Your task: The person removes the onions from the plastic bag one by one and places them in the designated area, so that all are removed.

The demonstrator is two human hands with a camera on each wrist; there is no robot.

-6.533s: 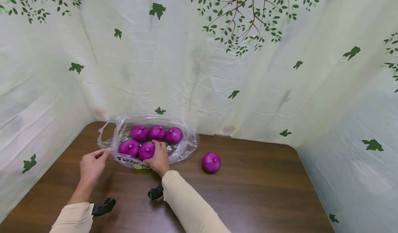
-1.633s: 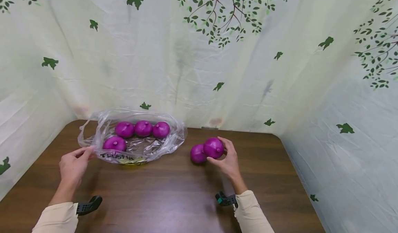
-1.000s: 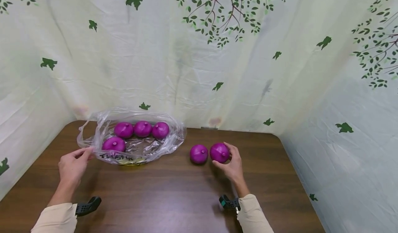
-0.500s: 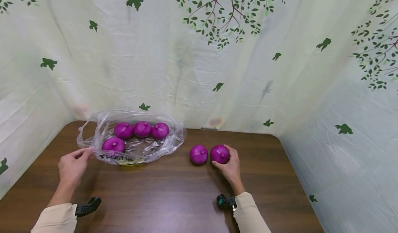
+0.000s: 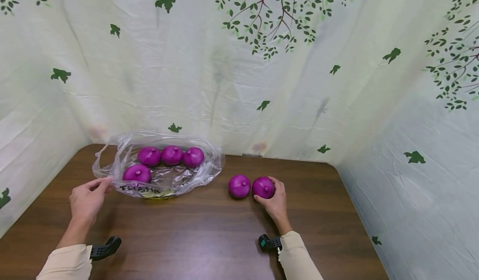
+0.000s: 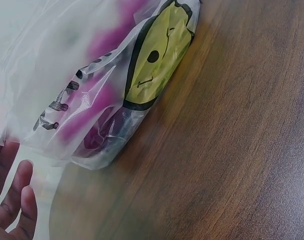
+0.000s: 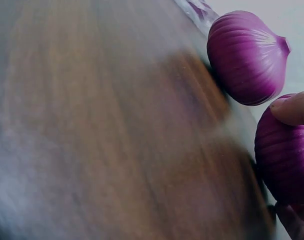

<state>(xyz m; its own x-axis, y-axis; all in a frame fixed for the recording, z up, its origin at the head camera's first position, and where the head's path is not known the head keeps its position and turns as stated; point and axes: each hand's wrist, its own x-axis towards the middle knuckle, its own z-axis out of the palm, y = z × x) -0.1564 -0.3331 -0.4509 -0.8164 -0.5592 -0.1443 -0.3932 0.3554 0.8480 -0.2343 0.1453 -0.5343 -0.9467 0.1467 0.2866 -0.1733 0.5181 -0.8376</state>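
1. The dark brown wooden tabletop meets the leaf-printed pale green curtain along its far edge and on both sides. The wood nearest you, between your two forearms, is bare.
2. The clear crinkled plastic bag with a yellow smiley face lies near the far left corner, mouth up. Four purple onions show inside: three in a row at the back, one at front left.
3. Your left hand sits at the bag's left front edge. Its fingers are extended, tips touching the plastic rim; the left wrist view shows them loosely spread just beside the film. You cannot tell whether the thumb pinches the film.
4. Your right hand grips the right purple onion, which rests on the tabletop right of the bag. The fingers curl round its right and near sides, one tip on top.
5. The left purple onion stands just beside the held one, between it and the bag; you cannot tell if the two touch.
6. There is open wood to the right of your right hand, up to the curtain.
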